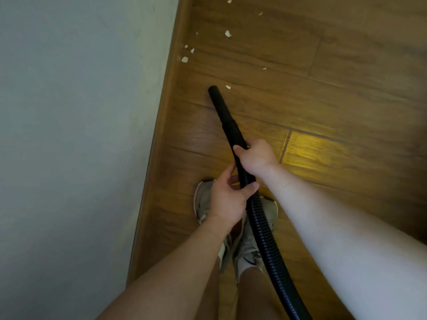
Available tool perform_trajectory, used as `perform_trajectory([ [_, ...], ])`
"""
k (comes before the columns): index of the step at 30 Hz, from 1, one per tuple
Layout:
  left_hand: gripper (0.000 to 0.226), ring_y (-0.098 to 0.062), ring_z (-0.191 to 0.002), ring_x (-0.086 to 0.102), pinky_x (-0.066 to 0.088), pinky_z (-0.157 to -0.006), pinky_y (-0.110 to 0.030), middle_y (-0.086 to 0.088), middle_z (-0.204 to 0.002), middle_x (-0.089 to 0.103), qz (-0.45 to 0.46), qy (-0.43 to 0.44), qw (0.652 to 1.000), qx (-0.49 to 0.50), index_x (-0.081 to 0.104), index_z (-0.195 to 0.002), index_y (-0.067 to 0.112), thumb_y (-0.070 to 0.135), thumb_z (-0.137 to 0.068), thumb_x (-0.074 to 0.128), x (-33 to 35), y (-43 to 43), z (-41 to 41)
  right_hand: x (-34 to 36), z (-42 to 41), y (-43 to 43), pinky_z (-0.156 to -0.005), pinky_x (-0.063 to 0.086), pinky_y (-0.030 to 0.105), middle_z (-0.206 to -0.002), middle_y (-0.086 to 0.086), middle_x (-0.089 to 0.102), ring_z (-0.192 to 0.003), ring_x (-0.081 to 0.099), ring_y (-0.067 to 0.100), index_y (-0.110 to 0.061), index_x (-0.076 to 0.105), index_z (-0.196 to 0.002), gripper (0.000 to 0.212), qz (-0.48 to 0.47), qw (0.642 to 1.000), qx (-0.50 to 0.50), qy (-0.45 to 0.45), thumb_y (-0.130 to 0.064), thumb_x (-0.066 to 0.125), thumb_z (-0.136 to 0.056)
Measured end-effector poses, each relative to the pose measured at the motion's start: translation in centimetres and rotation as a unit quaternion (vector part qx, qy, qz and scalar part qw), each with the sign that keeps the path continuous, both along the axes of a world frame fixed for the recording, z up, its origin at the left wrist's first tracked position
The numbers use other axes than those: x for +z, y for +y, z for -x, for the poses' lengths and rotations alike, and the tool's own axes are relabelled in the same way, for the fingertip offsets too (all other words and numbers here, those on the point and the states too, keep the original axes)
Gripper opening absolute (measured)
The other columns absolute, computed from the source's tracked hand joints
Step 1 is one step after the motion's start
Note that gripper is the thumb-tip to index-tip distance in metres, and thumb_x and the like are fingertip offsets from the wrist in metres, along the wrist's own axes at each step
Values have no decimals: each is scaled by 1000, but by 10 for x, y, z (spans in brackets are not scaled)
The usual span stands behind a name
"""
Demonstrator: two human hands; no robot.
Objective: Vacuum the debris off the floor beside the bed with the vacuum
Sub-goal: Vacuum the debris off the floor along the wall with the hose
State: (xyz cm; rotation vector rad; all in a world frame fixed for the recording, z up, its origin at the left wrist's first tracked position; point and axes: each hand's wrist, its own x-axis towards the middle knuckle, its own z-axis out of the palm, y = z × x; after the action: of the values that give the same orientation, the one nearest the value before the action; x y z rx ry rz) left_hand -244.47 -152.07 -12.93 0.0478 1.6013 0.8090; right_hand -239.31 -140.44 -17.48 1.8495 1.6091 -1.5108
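Vacuum hose (258, 218) is aimed low, nozzle (213, 90) down at the floor (346, 88) just beside the nearest scrap (228, 87). Right hand (256, 158) and left hand (227, 202) both have their grip wrapped round it. Sweep looks barely started imo, next it needs pushing forward through the scattered debris (228, 33)

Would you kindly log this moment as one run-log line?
left hand: grips hose | right hand: grips hose further forward | nozzle: beside bed, one scrap by tip | debris: scattered ahead, not yet vacuumed
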Motion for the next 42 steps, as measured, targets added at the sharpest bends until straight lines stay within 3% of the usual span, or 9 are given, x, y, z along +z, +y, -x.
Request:
perform_trajectory([
  [8, 73, -6, -98, 70, 57, -78, -19, -3, -118, 71, 4, -2, 1000, -24, 47, -150, 22, 5, -86, 78, 4, 16, -24, 6, -34, 12, -54, 37, 24, -86, 2, 64, -75, 58, 21, -16, 69, -105, 23, -5, 999, -41, 0, -35, 58, -98],
  [13, 72, 7, -84, 69, 53, -69, -12, 3, -112, 69, 4, -5, 999, -39, 46, -150, 19, 1, -87, 75, 7, 29, -39, 4, -54, 21, -69, 46, 27, -92, 5, 70, -84, 66, 26, -14, 70, -107, 26, 5, 996, -94, 13, -35, 59, -97],
  [18, 72, 2, -90, 68, 55, -74, -16, 5, -111, 69, -3, -7, 998, -58, 45, -151, 16, 1, -87, 76, 10, 49, -54, 6, -77, 37, -67, 46, 27, -92, 5, 70, -83, 66, 25, -14, 68, -107, 26, -2, 992, -125, 18, -36, 57, -99],
  [23, 73, 2, -89, 70, 56, -71, -16, 4, -113, 67, -1, -13, 997, -71, 45, -151, 17, 2, -87, 76, 11, 71, -64, 6, -91, 56, -77, 55, 32, -97, 7, 72, -88, 68, 26, -14, 69, -110, 27, -2, 991, -135, 24, -36, 57, -98],
  [26, 75, -8, -96, 68, 59, -76, -23, 1, -115, 68, -2, -20, 998, -67, 45, -151, 18, 1, -86, 77, 12, 79, -65, 7, -94, 66, -81, 56, 34, -101, 6, 73, -90, 68, 25, -16, 69, -113, 27, 10, 991, -129, 33, -35, 58, -98],
  [31, 75, 0, -90, 68, 56, -70, -17, 2, -113, 67, 5, -6, 999, -47, 44, -151, 19, 1, -86, 77, 11, 84, -55, 7, -77, 74, -76, 51, 28, -102, 4, 72, -92, 67, 22, -17, 68, -116, 27, 23, 993, -109, 39, -35, 58, -99],
  [36, 71, -10, -98, 69, 56, -67, -16, -1, -118, 68, 24, 18, 999, -26, 47, -145, 24, 3, -85, 79, 11, 77, -36, 8, -48, 69, -84, 53, 30, -106, 2, 69, -98, 67, 22, -14, 66, -124, 33, 37, 994, -85, 60, -35, 59, -99],
  [42, 62, -5, -91, 68, 55, -66, -14, 1, -112, 67, 36, 20, 999, -8, 48, -132, 29, 1, -86, 77, 9, 67, -8, 1, -16, 60, -78, 56, 33, -96, 4, 73, -88, 69, 22, -15, 70, -110, 27, 53, 996, -42, 59, -37, 60, -98],
])
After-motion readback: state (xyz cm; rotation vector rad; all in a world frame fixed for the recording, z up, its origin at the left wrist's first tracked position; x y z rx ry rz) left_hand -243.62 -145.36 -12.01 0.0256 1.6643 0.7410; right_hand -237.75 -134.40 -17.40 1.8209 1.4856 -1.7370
